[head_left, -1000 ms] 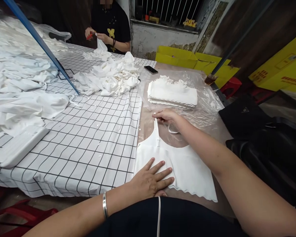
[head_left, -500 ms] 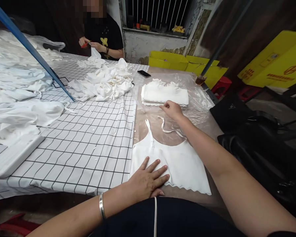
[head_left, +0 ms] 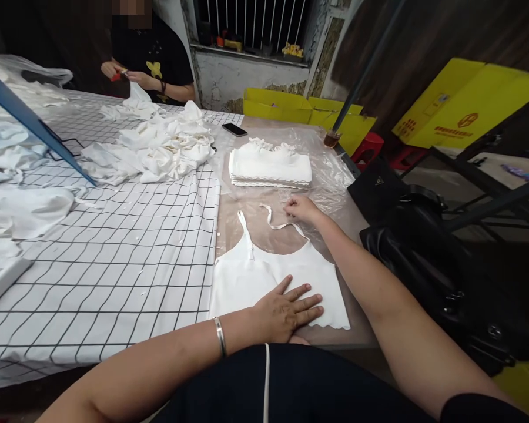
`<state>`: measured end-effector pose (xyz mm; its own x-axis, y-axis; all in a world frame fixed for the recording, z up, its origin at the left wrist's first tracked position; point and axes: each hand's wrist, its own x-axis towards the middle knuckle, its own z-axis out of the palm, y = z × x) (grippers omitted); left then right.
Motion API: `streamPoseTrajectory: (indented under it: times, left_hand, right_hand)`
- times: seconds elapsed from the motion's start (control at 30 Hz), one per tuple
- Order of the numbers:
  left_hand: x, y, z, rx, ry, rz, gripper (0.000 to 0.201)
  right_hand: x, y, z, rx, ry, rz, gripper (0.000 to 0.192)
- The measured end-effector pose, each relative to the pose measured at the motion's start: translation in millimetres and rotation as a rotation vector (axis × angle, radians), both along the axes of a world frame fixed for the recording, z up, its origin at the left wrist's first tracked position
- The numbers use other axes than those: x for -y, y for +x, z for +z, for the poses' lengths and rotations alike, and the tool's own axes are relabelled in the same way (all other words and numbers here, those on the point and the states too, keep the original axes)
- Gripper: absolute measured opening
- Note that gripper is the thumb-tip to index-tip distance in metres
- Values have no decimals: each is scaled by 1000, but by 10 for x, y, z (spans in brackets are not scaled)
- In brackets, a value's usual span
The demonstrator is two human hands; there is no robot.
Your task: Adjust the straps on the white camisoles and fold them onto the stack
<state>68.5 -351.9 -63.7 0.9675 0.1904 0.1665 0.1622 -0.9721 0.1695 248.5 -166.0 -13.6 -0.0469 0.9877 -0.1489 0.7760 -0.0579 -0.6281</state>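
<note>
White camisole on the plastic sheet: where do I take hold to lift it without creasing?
Pinch the camisole at its two straps, coming from the far side. The left strap lies straight; the right strap is looped at the right hand. The left hand pins the hem.

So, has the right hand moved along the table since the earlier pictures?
Yes. The right hand went from the white camisole's left strap toward the folded white stack, then back beside its right strap.

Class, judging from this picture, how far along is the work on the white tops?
Done: a folded stack sits on plastic sheet. In hand: left hand flattens one camisole; right hand pinches its strap. Left: a loose heap.
</note>
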Motion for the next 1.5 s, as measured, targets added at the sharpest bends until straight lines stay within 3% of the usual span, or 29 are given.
streamPoseTrajectory:
  times: [0.07,0.17,0.27,0.37,0.57,0.83,0.97,1.07,1.13,1.2,1.3,1.4,1.47,1.5]
  left_hand:
    - [0,-3,-32,5,6,2,65]
    - [-36,36,40,5,-19,1,63]
    - [-119,168,173,46,-58,-29,61]
    - [-193,318,213,52,-74,-101,61]
    - [-186,384,129,-11,-119,-121,65]
    - [-176,381,171,-65,-191,-117,66]
    - [-178,385,147,-81,-253,-119,66]
    - [-174,391,191,-97,-371,-118,65]
    - [-175,416,256,-72,-540,-98,64]
    - [-186,461,336,50,-858,-10,63]
    - [-236,536,445,376,-1624,200,71]
    - [-293,565,496,577,-2287,321,65]
    - [-295,564,496,661,-2495,383,43]
    - [-283,565,494,697,-2545,411,34]
  right_hand:
    - [-12,145,68,-7,-11,-59,11]
    - [87,384,103,19,-143,-15,26]
    - [247,495,16,-39,-244,39,30]
    - [337,442,-110,-194,-167,37,24]
    - [163,300,-135,-315,-76,-300,10]
    - [-251,338,89,-383,-4,-532,13]
    - [-372,409,349,-427,71,-577,4]
    - [-378,461,589,-530,131,-562,17]
    - [-237,468,744,-607,180,-493,28]
    - [92,445,882,-634,243,-331,34]
    - [915,388,1023,-586,279,70,36]
    - [1820,397,1008,-430,28,522,33]
    - [2268,446,863,-384,-66,520,44]
    - [2423,469,750,-419,-71,406,48]
